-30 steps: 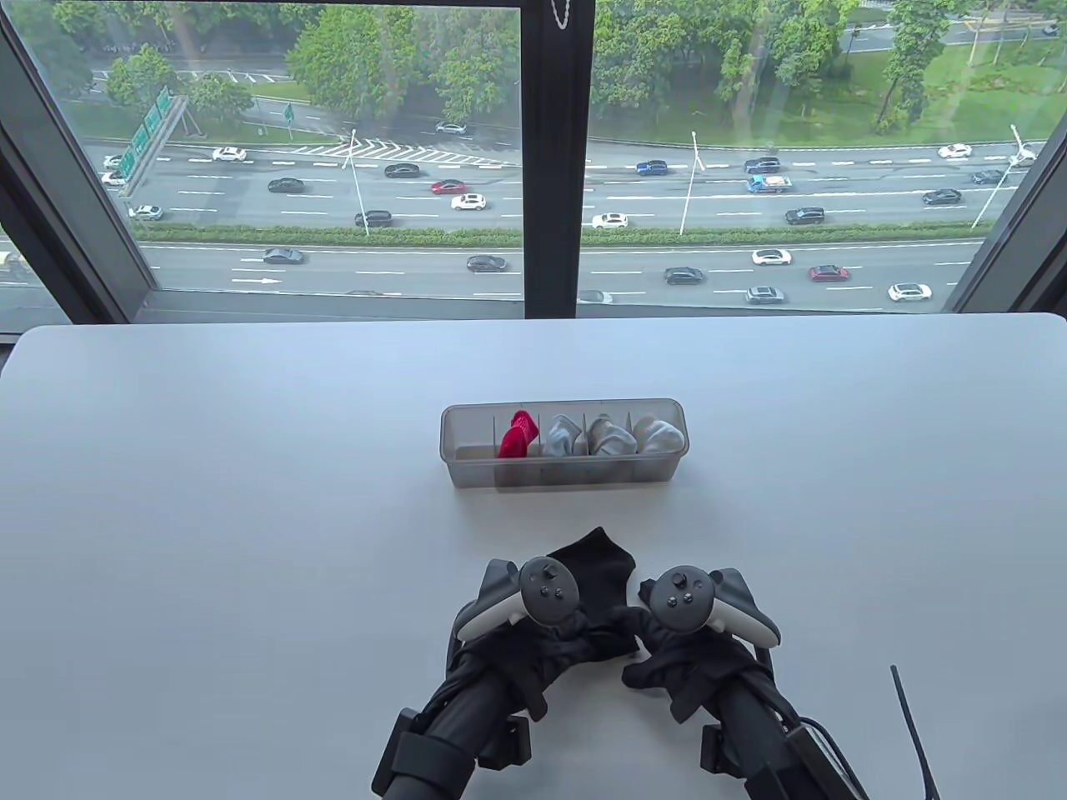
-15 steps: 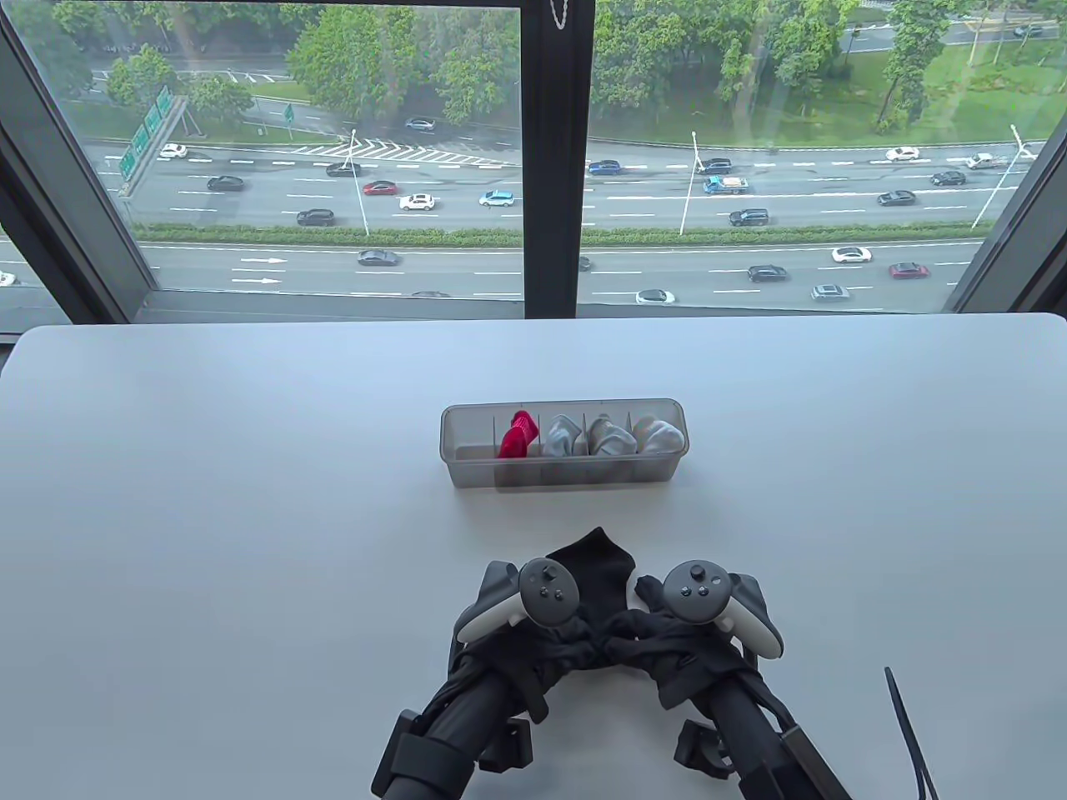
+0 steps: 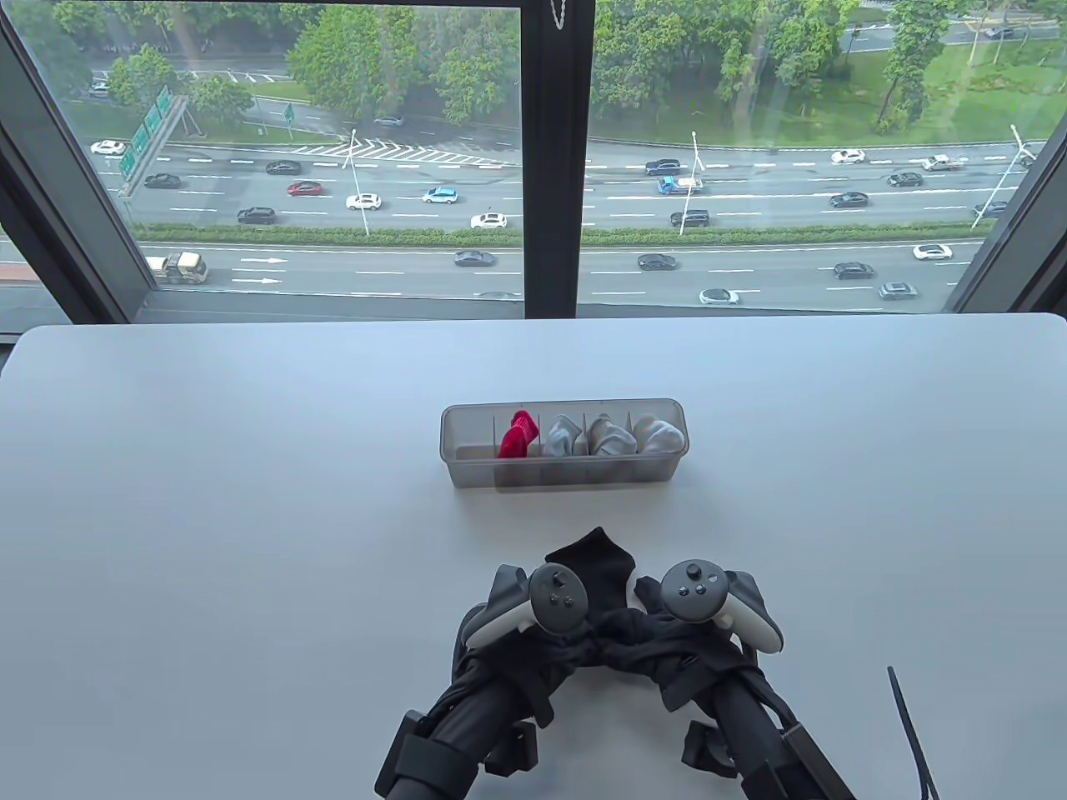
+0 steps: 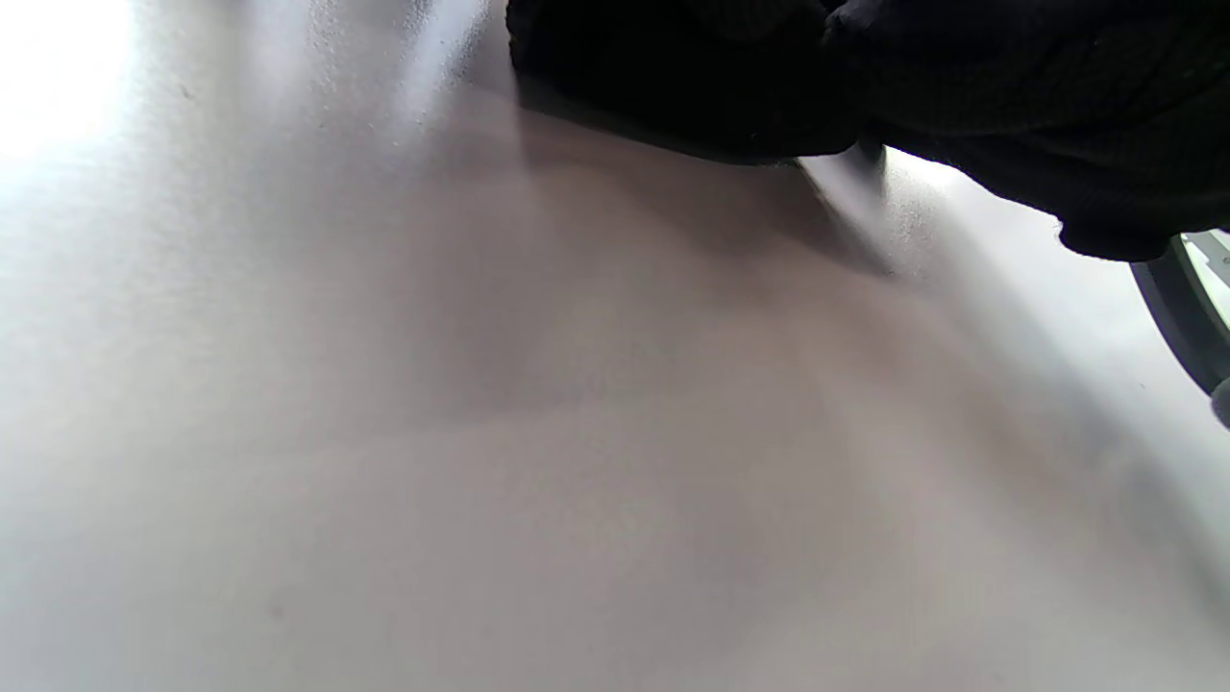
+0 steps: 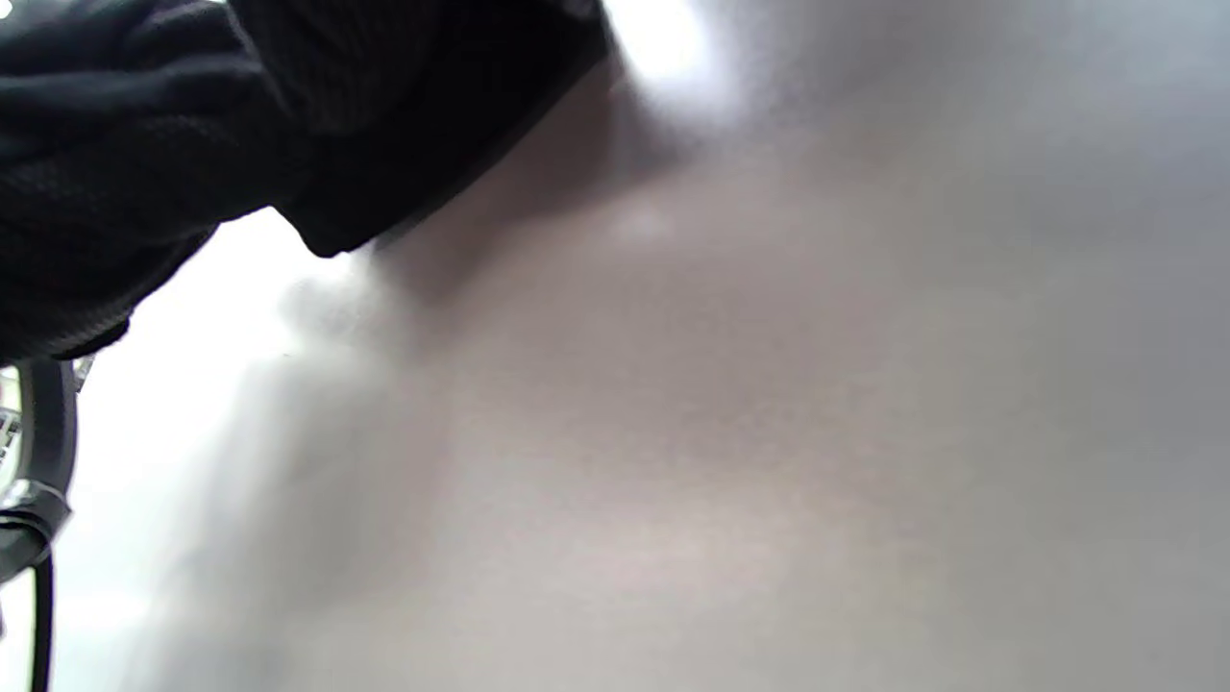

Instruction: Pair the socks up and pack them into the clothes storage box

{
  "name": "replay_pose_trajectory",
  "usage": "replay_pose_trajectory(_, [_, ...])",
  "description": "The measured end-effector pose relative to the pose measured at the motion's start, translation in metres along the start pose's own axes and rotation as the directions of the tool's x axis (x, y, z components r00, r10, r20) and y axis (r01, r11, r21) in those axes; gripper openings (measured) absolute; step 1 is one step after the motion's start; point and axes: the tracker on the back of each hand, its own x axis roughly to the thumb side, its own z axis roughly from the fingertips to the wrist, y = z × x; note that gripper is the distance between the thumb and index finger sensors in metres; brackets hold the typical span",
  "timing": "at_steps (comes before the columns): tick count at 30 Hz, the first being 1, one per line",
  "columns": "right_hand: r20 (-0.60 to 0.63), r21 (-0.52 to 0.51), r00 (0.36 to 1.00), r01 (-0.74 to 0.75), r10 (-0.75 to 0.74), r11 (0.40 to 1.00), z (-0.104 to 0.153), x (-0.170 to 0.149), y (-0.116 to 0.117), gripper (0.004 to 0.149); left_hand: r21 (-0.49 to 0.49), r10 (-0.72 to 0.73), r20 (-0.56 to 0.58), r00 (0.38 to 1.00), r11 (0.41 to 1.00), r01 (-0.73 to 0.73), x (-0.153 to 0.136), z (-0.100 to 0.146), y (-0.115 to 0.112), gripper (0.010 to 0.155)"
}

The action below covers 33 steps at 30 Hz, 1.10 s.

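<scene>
Left hand and right hand meet on black sock — finger state indeterminate, gloves merge with fabric

a storage box sits mid-table, four sock bundles in its right compartments. nearer the person lies a sock, between the left hand and right hand.
</scene>
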Motion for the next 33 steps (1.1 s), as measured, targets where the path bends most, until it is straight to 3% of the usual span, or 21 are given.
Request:
replay_pose_trajectory(4, [-0.019,-0.029,1.000,0.009,-0.009,1.000,-0.0016,0.0019,0.0036,0.039,0.012,-0.007,0.008,1.000,1.000,0.007,-0.0007,0.0013,-0.0019,0.046])
replay_pose_trajectory(5, [-0.017,-0.032,1.000,0.015,-0.015,0.999,-0.0015,0.0017,0.0033,0.039,0.012,-0.011,0.006,1.000,1.000,0.011,-0.0009,0.0015,-0.0019,0.059])
replay_pose_trajectory(6, [-0.014,-0.035,0.999,0.031,-0.032,0.999,-0.0016,0.0013,0.0030,0.039,0.009,-0.011,0.011,1.000,1.000,0.011,-0.0005,0.0016,-0.0012,0.062])
replay_pose_trajectory(9, [-0.008,-0.036,0.995,0.099,-0.099,0.994,-0.0021,-0.0006,0.0026,0.039,0.077,-0.071,-0.033,0.997,0.994,0.074,0.0007,0.0025,-0.0010,0.044])
replay_pose_trajectory(12, [-0.007,-0.048,0.993,0.117,-0.118,0.992,-0.0025,0.0005,0.0024,0.040,0.082,-0.073,-0.026,0.997,0.994,0.075,0.0027,0.0020,-0.0018,0.041])
replay_pose_trajectory(14, [-0.003,-0.050,0.996,0.084,-0.084,0.995,-0.0014,0.0008,0.0009,0.047,0.077,-0.081,-0.028,0.996,0.994,0.083,0.0027,0.0017,-0.0018,0.042])
replay_pose_trajectory(16, [0.017,-0.020,0.997,0.077,-0.077,0.997,-0.0006,-0.0011,0.0012,0.067,0.072,-0.082,-0.021,0.996,0.994,0.083,0.0023,0.0023,-0.0021,0.042])
replay_pose_trajectory(20, [-0.012,-0.111,0.999,0.030,-0.031,0.993,-0.0012,0.0006,0.0030,0.043,0.056,-0.067,-0.016,0.998,0.996,0.068,0.0024,0.0021,-0.0015,0.044])
replay_pose_trajectory(22, [-0.017,-0.062,0.999,0.045,-0.046,0.997,-0.0026,0.0012,0.0040,0.041,0.060,-0.055,-0.010,0.998,0.997,0.056,0.0027,0.0018,-0.0013,0.045])
replay_pose_trajectory(25, [-0.006,-0.072,0.994,0.110,-0.111,0.991,-0.0025,-0.0001,0.0026,0.041,0.057,-0.081,-0.018,0.997,0.995,0.082,0.0054,0.0014,-0.0020,0.068])
replay_pose_trajectory(28, [0.010,-0.065,0.971,0.240,-0.240,0.969,-0.0019,-0.0014,0.0002,0.041,0.134,-0.133,-0.044,0.990,0.981,0.138,0.0071,0.0028,-0.0010,0.048])
replay_pose_trajectory(31, [0.001,-0.091,0.984,0.177,-0.177,0.980,-0.0008,-0.0003,0.0016,0.043,0.125,-0.135,-0.039,0.990,0.982,0.139,0.0067,0.0032,-0.0020,0.044])
replay_pose_trajectory(33, [0.014,-0.080,0.991,0.136,-0.136,0.987,-0.0003,-0.0007,0.0011,0.061,0.130,-0.128,-0.036,0.991,0.983,0.132,0.0054,0.0033,-0.0016,0.044])
